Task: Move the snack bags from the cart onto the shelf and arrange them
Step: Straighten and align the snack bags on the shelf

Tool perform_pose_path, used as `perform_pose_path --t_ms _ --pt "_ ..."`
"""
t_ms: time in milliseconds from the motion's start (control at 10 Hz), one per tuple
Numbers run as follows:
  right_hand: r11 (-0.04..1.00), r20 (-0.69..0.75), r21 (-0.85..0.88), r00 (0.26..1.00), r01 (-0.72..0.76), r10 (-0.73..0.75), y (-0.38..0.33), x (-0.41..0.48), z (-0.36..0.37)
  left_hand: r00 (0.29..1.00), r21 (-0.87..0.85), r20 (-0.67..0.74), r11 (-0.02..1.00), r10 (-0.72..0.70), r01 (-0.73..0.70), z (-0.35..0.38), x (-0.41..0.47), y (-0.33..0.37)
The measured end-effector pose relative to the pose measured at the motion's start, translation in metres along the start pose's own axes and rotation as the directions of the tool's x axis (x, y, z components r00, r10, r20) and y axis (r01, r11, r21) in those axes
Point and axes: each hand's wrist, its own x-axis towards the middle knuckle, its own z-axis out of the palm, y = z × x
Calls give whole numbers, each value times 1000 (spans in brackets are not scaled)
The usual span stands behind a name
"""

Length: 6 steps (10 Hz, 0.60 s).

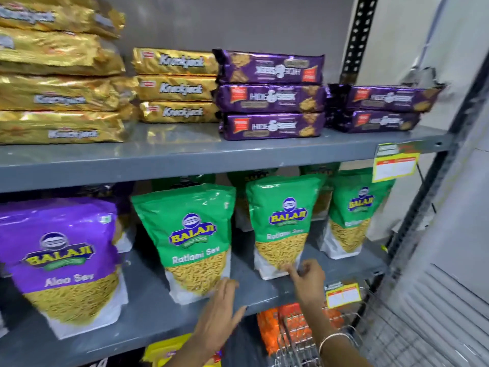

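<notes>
Three green Ratlami Sev bags stand upright along the grey middle shelf (148, 311): a left one (193, 234), a middle one (283, 221) and a right one (352, 210), with more green bags behind them. A purple Aloo Sev bag (66, 260) stands at the left. My left hand (219, 316) is open, its fingertips against the bottom corner of the left green bag. My right hand (307, 282) touches the bottom edge of the middle green bag with loosely curled fingers and holds nothing. The wire cart (312, 337) at the bottom right holds orange snack bags (275, 329).
The upper shelf (211, 154) carries stacked gold Krackjack packs (177, 86) and purple Hide & Seek packs (272, 96). Yellow price tags (394, 165) hang from the shelf edges. A black perforated upright (360, 35) and a white wall close the right side. Yellow packs (169, 350) lie below.
</notes>
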Motion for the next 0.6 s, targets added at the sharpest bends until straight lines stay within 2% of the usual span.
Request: perform_pose_path --t_ms 100,200,300,400,600 --pt "995 244 59 968 -80 63 19 49 -22 955 -372 196 884 -222 282 29 52 45" --pt "999 453 24 891 -27 13 27 71 -19 905 -487 180 765 -385 422 47 82 49" --pt "996 541 89 840 5 -52 33 89 -13 840 -486 220 691 -495 534 65 105 38" --pt "989 495 148 867 -9 -66 41 102 -9 816 -518 182 652 -549 554 76 105 33" --pt "991 488 114 866 63 -111 32 97 -15 844 -541 145 673 -517 505 72 102 41"
